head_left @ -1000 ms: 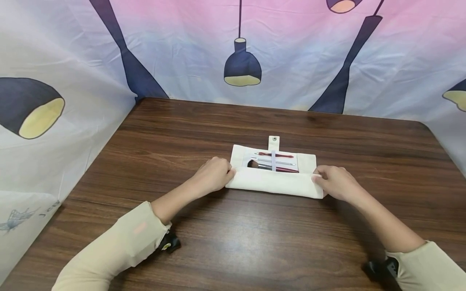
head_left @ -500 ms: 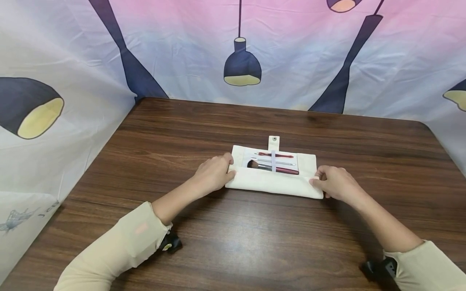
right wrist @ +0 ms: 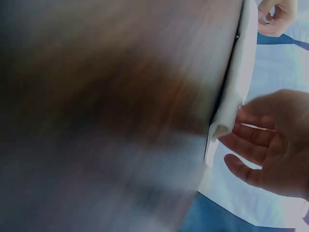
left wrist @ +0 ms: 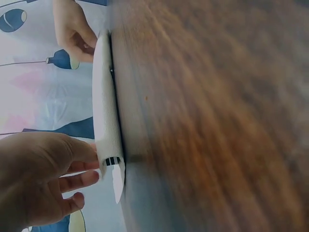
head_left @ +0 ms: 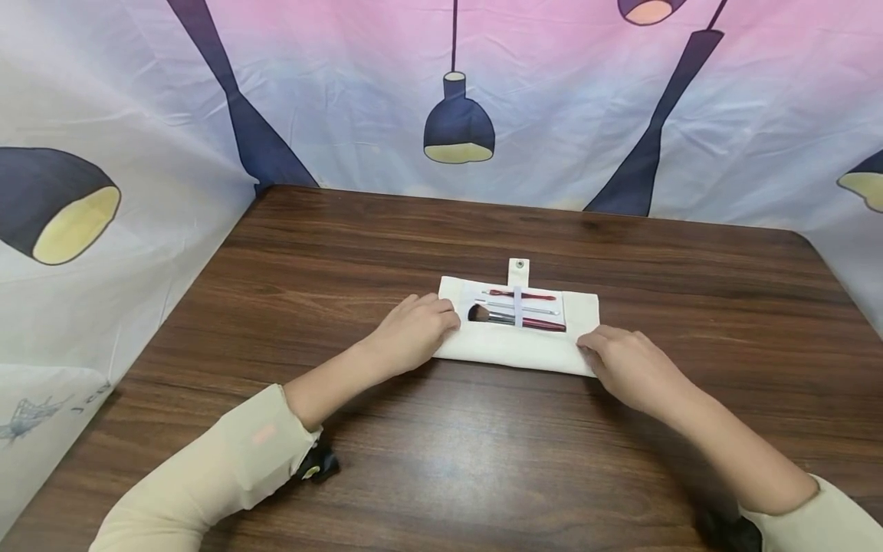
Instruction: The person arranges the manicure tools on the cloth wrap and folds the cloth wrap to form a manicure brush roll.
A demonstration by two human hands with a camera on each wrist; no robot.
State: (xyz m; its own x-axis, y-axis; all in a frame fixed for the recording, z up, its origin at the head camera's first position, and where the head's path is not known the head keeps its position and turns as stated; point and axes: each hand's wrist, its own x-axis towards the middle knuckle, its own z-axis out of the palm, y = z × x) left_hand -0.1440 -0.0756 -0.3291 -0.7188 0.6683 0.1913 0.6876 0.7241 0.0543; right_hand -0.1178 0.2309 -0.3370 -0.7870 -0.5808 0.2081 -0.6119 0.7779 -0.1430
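A cream fabric roll-up case (head_left: 513,351) lies on the table, its near part folded over toward the far side. Across its left end rests my left hand (head_left: 417,331), fingertips on the folded layer. My right hand (head_left: 631,366) touches the right end in the same way, fingers loosely bent over the top. Still exposed in the case are a makeup brush (head_left: 545,325), a thin silver tool (head_left: 539,310) and a slim red-handled tool (head_left: 536,296), all under a pale elastic band (head_left: 518,305). Both wrist views show the rolled edge (left wrist: 105,111) from the side, fingers on top.
A snap tab (head_left: 519,273) sticks out from the case's far edge. The dark wooden table (head_left: 441,445) extends all around it. Behind stands a fabric backdrop (head_left: 552,100) printed with hanging lamps. Dark wrist cameras (head_left: 319,464) sit at the sleeves.
Both hands have let go of the folded edge's corners and moved inward onto the top of the fold. The folded layer now lies flatter, with the brush a little more exposed.
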